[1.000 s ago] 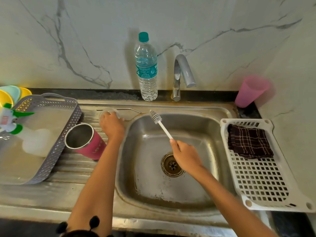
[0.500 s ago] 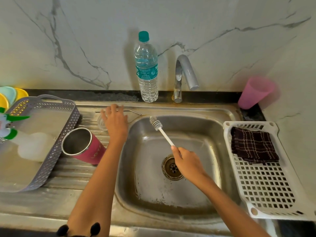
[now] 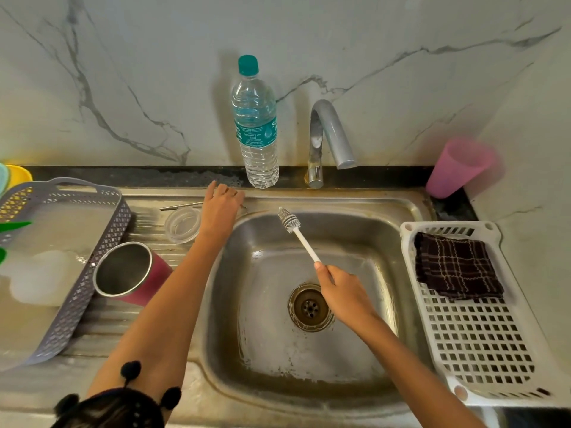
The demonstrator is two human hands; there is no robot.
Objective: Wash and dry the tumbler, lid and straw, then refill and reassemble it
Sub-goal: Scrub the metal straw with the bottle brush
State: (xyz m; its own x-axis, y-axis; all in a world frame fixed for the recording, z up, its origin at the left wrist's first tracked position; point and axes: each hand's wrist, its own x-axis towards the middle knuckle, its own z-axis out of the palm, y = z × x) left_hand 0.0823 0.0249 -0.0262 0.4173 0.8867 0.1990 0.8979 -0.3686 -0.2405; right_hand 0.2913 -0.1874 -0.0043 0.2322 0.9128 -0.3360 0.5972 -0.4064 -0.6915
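A grey-veined marble wall backs a steel sink with a ribbed drainboard on its left. On the rear ledge stand a capped water bottle and the tap; a pink cup leans in the right corner. A white slotted tray holding a dark checked cloth sits to the right of the basin, and a grey basket sits at the far left.

The pink tumbler lies on its side on the drainboard, its steel mouth just beside the basket. The clear lid rests behind it, next to the left wrist. The metal straw lies along the drainboard's back edge. The left hand covers its middle with fingers bent down, and I cannot tell whether it grips. The right hand clasps the handle of a white brush above the basin, bristles pointing towards the tap.
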